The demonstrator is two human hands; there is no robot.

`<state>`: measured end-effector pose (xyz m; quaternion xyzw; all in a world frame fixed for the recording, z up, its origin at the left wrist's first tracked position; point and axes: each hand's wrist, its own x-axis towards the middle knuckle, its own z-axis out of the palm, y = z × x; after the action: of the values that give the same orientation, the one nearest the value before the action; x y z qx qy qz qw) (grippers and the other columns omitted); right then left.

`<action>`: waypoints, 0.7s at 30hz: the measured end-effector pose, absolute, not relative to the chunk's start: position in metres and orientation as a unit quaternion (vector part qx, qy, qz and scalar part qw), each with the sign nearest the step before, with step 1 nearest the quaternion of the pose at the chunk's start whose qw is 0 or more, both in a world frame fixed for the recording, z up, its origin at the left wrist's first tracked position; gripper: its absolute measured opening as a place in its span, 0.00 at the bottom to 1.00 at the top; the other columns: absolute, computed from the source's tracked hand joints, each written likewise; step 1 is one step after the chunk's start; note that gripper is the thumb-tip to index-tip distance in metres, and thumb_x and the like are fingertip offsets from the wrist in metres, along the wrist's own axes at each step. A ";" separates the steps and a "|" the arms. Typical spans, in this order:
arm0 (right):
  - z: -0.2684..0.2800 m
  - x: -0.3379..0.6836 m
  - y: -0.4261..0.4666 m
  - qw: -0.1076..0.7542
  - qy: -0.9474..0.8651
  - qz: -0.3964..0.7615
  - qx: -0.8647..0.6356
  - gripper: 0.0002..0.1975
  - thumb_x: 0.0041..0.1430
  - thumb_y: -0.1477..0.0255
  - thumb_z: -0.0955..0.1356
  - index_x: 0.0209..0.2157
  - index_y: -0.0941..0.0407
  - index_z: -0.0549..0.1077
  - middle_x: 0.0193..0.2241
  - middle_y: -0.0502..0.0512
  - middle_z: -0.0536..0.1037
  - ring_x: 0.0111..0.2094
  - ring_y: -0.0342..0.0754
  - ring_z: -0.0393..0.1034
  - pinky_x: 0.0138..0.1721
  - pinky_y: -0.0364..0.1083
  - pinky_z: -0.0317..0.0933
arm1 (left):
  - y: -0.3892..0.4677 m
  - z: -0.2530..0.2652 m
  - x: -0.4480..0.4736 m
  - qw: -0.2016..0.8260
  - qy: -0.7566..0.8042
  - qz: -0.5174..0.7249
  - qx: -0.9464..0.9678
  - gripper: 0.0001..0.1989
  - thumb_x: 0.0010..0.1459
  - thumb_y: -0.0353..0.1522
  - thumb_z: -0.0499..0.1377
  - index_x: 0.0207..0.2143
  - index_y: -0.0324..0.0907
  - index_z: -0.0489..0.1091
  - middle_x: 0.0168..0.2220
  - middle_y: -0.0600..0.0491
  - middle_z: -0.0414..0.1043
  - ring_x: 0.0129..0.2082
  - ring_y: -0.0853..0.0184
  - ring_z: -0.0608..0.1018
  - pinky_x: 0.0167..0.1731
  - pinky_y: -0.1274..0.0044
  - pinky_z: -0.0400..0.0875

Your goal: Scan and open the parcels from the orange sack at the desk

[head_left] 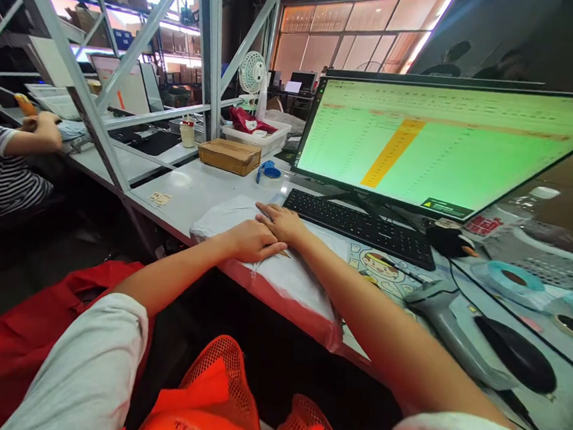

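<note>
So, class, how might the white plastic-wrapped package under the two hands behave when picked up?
The white plastic-wrapped package may sag or bend, as its outline looks soft and wrinkled. Its thin wrapping could slip. Pushed toward the person, it might tip, since it lies at the table's edge.

White table (188, 186), brown box (229, 156), white package (293, 289) (overhanging).

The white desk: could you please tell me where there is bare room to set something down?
The main bare patch of the desk lies between the small stickers, the brown box and the white package. It is crowded to the right, where the keyboard, scanner and mouse sit close together. The left hand and right hand lie over the package.
</note>
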<state>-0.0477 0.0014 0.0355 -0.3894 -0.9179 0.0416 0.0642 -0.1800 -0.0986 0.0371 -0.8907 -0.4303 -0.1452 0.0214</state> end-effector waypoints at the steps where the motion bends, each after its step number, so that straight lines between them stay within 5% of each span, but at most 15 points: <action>1: 0.035 -0.046 0.001 0.061 -0.917 0.037 -0.393 0.29 0.76 0.57 0.57 0.72 0.49 0.60 0.67 0.60 0.68 0.65 0.60 0.64 0.65 0.60 0.56 | -0.100 0.037 -0.180 0.022 -0.425 -0.140 -0.894 0.26 0.75 0.42 0.49 0.29 0.40 0.78 0.32 0.46 0.81 0.35 0.61 0.81 0.36 0.71 0.67; 11: 0.045 -0.047 -0.005 0.028 -0.904 0.038 -0.425 0.28 0.76 0.54 0.56 0.71 0.45 0.63 0.61 0.61 0.76 0.61 0.62 0.71 0.60 0.58 0.63 | -0.201 0.052 -0.221 0.107 -0.357 -0.159 -0.914 0.24 0.75 0.40 0.50 0.26 0.41 0.72 0.24 0.51 0.73 0.25 0.65 0.75 0.28 0.72 0.59; 21: 0.046 -0.054 -0.017 0.037 -0.911 0.039 -0.409 0.27 0.76 0.54 0.57 0.70 0.45 0.65 0.59 0.60 0.77 0.58 0.62 0.73 0.59 0.57 0.63 | -0.295 -0.066 -0.224 0.072 -0.498 -0.212 -0.838 0.20 0.73 0.40 0.51 0.28 0.43 0.68 0.27 0.52 0.71 0.29 0.62 0.72 0.31 0.68 0.62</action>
<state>-0.0539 -0.0170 0.0459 -0.4085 -0.9112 0.0385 0.0372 -0.2238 -0.2953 -0.0663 -0.8376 -0.4981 -0.2124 0.0725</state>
